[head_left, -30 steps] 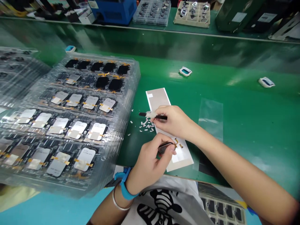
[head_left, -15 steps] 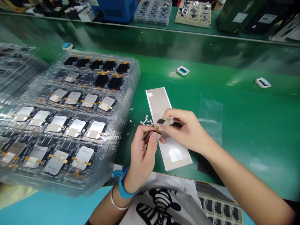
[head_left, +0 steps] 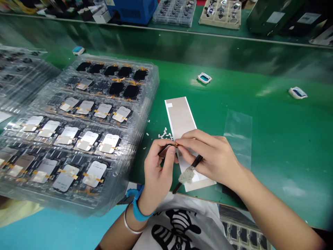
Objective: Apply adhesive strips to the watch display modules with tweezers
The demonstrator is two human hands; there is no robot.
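Note:
My left hand [head_left: 158,168] is closed around a small display module [head_left: 164,151] with a dark edge, thumb on its near face. At the module's right end, the thumb and fingertips of my right hand [head_left: 217,158] pinch its short orange flex cable [head_left: 176,144]. A slim black tool [head_left: 186,176], wrapped midway in pale grey tape, is also held by my right hand and points down toward the table edge. Its exact kind is unclear. Under both hands lies a long beige sheet with white edges [head_left: 181,116]. Tiny white scraps [head_left: 164,133] are scattered left of the sheet.
Stacked clear plastic trays [head_left: 155,78] at left hold several display modules. Small white-framed pieces [head_left: 204,78] sit farther back on the green table. A clear plastic bag [head_left: 238,133] lies to the right. Behind, a shelf [head_left: 177,29] carries boxes and a blue device [head_left: 131,11].
My right fingertips have moved left onto the flex cable. The black tool has swung from pointing left to pointing down toward me. My left hand keeps its hold; the view shifted slightly.

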